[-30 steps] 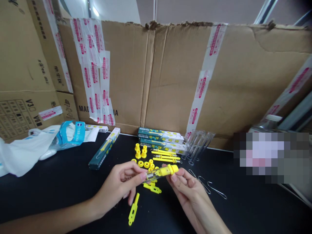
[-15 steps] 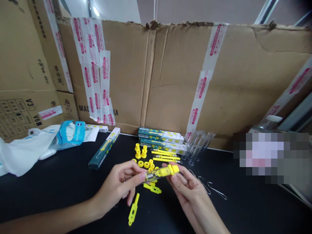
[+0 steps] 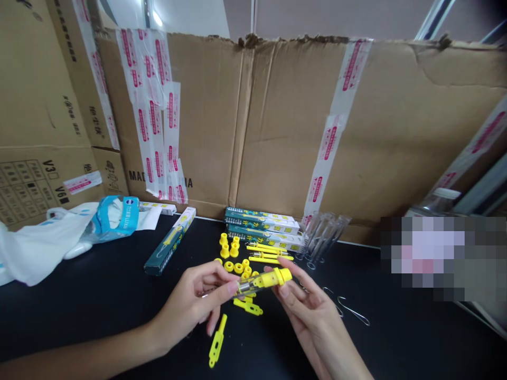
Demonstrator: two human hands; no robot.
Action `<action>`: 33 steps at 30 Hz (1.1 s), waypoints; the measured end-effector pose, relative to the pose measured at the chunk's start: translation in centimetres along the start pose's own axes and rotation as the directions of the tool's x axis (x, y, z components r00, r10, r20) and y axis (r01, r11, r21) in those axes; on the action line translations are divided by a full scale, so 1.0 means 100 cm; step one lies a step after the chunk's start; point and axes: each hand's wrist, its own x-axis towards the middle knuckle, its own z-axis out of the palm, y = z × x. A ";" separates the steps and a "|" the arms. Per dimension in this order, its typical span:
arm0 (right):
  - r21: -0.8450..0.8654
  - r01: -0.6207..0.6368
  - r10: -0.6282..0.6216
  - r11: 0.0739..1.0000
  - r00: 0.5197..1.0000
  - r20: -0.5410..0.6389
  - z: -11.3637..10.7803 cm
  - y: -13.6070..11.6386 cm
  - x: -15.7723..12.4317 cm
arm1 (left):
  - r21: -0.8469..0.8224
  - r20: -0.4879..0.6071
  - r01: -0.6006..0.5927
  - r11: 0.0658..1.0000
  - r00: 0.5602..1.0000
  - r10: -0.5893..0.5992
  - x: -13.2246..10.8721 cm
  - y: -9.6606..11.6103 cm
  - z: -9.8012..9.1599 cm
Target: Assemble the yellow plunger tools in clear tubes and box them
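Observation:
A spring scale (image 3: 259,281), a clear tube with a yellow cap and metal parts inside, lies tilted across both hands. Thumb and fingers of my left hand (image 3: 212,295) are closed around the tube's left part. At the other end, my right hand (image 3: 303,298) has its thumb against the yellow cap (image 3: 284,275), with fingers behind and the index finger raised above it. Below the tube are flat yellow plates (image 3: 249,306), and a single yellow plate (image 3: 216,340) is nearer me. Yellow caps and rings (image 3: 233,253) sit just behind the hands.
Printed boxes (image 3: 261,220) are stacked at the back, and another box (image 3: 170,240) is left. Yellow rods with springs (image 3: 269,253), clear tubes (image 3: 322,237) and wire hooks (image 3: 352,310) lie right of centre. A tissue pack (image 3: 116,216) is far left; cardboard walls (image 3: 285,121) stand behind.
My right index finger has lifted and straightened above the cap. The left hand and the spring scale have hardly moved.

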 end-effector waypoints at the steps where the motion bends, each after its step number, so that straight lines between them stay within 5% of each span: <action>1: -0.010 0.000 0.000 1.000 1.000 -0.003 0.000 0.000 0.000 | -0.001 0.001 0.002 1.000 1.000 -0.002 0.000 0.000 0.000; 33: -0.006 0.013 -0.013 1.000 1.000 -0.029 0.001 0.000 -0.001 | -0.007 0.014 0.018 1.000 1.000 -0.018 0.001 -0.001 -0.001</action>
